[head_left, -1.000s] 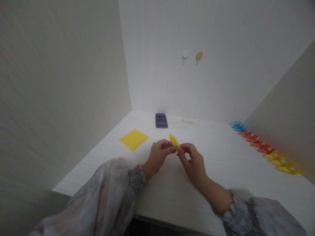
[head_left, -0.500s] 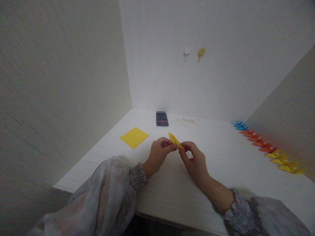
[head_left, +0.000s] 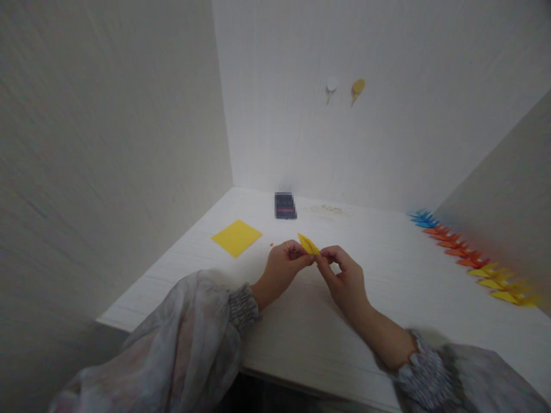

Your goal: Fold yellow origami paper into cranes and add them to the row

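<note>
Both hands meet over the middle of the white table (head_left: 301, 338), pinching a small folded yellow paper piece (head_left: 309, 244). My left hand (head_left: 283, 269) grips its near end with thumb and fingers closed. My right hand (head_left: 344, 278) pinches the same piece from the right side. The pointed end of the paper sticks up and away from me. A flat yellow paper square (head_left: 236, 237) lies on the table to the left of my hands.
A dark phone-like object (head_left: 284, 206) lies near the back wall. A row of folded paper pieces, blue (head_left: 422, 218), orange (head_left: 451, 245) and yellow (head_left: 503, 287), runs along the right wall. Two small hooks (head_left: 344, 89) are on the back wall. Walls close in on three sides.
The hands have stayed together on the folded paper, and its tip now lies a little lower and flatter. The view has shifted slightly.
</note>
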`<state>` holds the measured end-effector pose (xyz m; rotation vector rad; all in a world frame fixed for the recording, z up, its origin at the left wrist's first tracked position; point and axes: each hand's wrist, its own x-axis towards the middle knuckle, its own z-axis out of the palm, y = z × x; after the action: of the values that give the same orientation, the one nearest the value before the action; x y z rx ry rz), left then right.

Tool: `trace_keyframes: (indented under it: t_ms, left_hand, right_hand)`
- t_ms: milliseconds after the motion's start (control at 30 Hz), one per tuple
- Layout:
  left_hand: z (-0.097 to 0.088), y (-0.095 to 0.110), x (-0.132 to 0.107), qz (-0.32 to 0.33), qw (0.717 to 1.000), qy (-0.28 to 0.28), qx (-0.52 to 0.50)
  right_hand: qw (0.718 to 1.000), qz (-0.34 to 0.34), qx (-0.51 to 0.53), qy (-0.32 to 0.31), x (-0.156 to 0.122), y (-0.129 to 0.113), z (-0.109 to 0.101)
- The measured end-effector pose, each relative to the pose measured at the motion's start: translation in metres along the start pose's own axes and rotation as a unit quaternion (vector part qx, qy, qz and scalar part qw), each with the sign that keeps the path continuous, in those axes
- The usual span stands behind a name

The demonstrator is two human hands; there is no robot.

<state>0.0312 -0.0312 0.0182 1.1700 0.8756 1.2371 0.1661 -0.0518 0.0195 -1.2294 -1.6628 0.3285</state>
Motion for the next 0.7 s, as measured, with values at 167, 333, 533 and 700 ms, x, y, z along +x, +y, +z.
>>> trace_keyframes:
  t_ms: [167, 333, 533, 700]
  left_hand:
    - [-0.0002, 0.0005, -0.0015, 0.010, 1.000, 0.006, 0.026]
    - [0.0028, 0.0048, -0.0029, -0.010, 0.999, -0.011, -0.042]
    - [0.0029, 0.0077, -0.0037, -0.009, 0.999, -0.019, -0.028]
    - [0.0000, 0.0077, -0.0049, 0.022, 0.999, -0.036, 0.001]
  right_hand:
    - [1.000, 0.002, -0.022, -0.003, 0.0003, -0.0020, -0.0014]
    - [1.000, 0.011, -0.017, 0.018, 0.0003, -0.0031, -0.0023]
    - [0.998, 0.053, 0.032, -0.018, -0.0005, -0.0018, -0.0014]
    - [0.998, 0.043, 0.038, -0.025, -0.0010, -0.0014, -0.0020]
